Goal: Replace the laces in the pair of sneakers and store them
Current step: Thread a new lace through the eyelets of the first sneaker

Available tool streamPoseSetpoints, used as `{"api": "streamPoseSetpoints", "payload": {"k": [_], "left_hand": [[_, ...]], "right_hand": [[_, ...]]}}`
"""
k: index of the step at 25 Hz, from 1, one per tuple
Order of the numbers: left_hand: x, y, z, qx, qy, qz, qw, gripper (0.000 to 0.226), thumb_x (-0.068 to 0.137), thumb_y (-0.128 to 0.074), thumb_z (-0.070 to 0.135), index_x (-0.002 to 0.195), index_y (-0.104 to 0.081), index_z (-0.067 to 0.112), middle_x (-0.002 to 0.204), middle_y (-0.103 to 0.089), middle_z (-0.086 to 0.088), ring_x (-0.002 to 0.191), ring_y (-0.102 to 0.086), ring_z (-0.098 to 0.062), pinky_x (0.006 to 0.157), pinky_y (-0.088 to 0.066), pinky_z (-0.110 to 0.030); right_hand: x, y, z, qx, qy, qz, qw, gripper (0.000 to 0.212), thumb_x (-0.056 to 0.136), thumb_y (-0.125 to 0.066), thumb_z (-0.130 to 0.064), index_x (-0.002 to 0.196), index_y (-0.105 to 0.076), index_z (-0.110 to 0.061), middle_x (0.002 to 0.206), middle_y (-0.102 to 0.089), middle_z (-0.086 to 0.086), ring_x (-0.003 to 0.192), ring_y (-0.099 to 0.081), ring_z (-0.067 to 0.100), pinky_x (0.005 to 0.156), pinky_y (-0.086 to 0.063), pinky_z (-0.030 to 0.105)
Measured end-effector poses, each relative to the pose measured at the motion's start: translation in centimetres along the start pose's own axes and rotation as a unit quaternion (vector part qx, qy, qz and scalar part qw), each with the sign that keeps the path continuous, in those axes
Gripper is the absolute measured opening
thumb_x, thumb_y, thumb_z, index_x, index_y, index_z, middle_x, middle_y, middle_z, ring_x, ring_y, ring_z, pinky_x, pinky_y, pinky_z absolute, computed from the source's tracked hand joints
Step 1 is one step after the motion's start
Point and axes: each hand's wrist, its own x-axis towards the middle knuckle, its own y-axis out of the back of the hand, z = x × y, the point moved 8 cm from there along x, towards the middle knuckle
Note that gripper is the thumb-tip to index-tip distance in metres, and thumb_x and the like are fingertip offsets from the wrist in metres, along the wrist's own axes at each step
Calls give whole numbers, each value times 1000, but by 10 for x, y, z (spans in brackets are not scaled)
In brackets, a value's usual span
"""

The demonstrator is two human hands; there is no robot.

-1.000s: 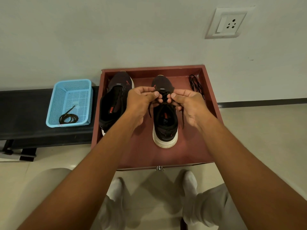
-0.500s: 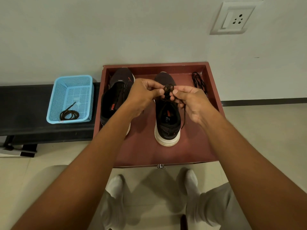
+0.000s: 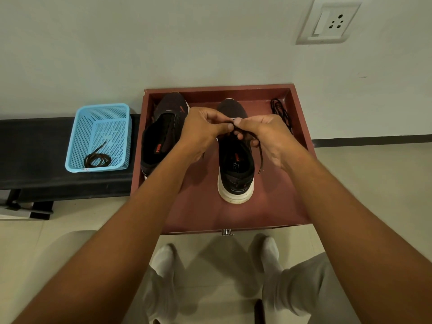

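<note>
While both hands (image 3: 205,129) (image 3: 268,136) pinch one lace (image 3: 261,157), two sneakers (image 3: 235,155) (image 3: 163,134) wait.

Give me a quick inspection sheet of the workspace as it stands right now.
Surface: red-brown drawer on the floor, against the wall.
Job's things: right sneaker upright, being laced; left sneaker tilted on its side; spare lace in the drawer's far right corner.
Clutter: blue basket on the black bench, holding a coiled lace.
Grippers: left hand and right hand both pinch the lace over the right sneaker.
Cables: nothing seen.
Surroundings: wall socket, tiled floor.
</note>
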Motion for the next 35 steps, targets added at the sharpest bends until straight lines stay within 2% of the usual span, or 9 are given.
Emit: {"api": "streamPoseSetpoints", "payload": {"k": [7,11,14,18,21,26,29,32,35], "left_hand": [[-12,-7,6,35,-59,65,995,7,83,-78,-8,90,-76,-6,100,-70,-15,71,-74,-24,75,-63,-32],[-18,-11,7,68,-110,53,990,7,83,-77,-8,88,-76,-3,101,-69,-11,82,-73,-22,79,-63,-30],[-21,-14,11,95,-154,32,983,10,82,-76,-7,87,-78,1,98,-74,-2,92,-73,-12,87,-61,-30],[-31,-21,25,213,-209,34,954,14,85,-75,-2,96,-80,5,100,-78,-4,97,-69,-3,89,-54,-13],[-26,-28,30,309,-240,0,920,12,88,-68,3,93,-76,10,90,-76,-2,84,-69,-12,77,-57,-28],[-8,-27,21,324,-129,-59,935,12,91,-61,-4,87,-61,8,81,-63,0,72,-55,-9,61,-43,-17],[3,-22,10,277,-39,-81,957,13,92,-63,0,85,-61,11,79,-58,4,73,-52,-11,68,-43,-30],[4,-19,-4,177,77,-92,977,21,95,-62,-1,82,-62,15,81,-59,0,77,-51,-13,72,-43,-29],[-3,-15,-16,76,180,-89,977,26,98,-58,-2,80,-64,17,78,-60,-2,68,-47,-11,60,-39,-23]], "right_hand": [[2,-1,5,43,-39,89,994,17,98,-68,-12,90,-72,3,65,-65,8,43,-56,3,42,-40,12],[8,0,16,35,-95,116,988,19,96,-70,-12,79,-65,-6,63,-65,7,43,-55,7,38,-33,20],[11,2,23,26,-131,111,985,10,95,-69,-9,87,-68,-3,63,-64,8,45,-53,10,37,-26,21],[9,1,22,4,-140,92,986,13,93,-69,-5,80,-68,-6,62,-62,6,42,-53,7,36,-26,19],[6,2,13,4,-103,91,990,7,93,-69,1,90,-73,-4,72,-68,6,47,-59,7,38,-39,16],[4,2,3,-21,-3,37,999,14,94,-66,6,107,-69,0,82,-67,7,57,-63,7,50,-46,13],[4,1,5,-18,28,22,999,15,94,-65,5,107,-69,1,81,-62,10,61,-63,9,52,-45,14],[5,-4,10,0,13,-1,1000,20,95,-56,7,103,-70,-4,79,-65,5,65,-61,9,51,-41,17],[4,-11,16,55,-39,-32,997,34,88,-42,12,95,-71,-5,81,-65,7,67,-57,12,52,-34,22]]}}
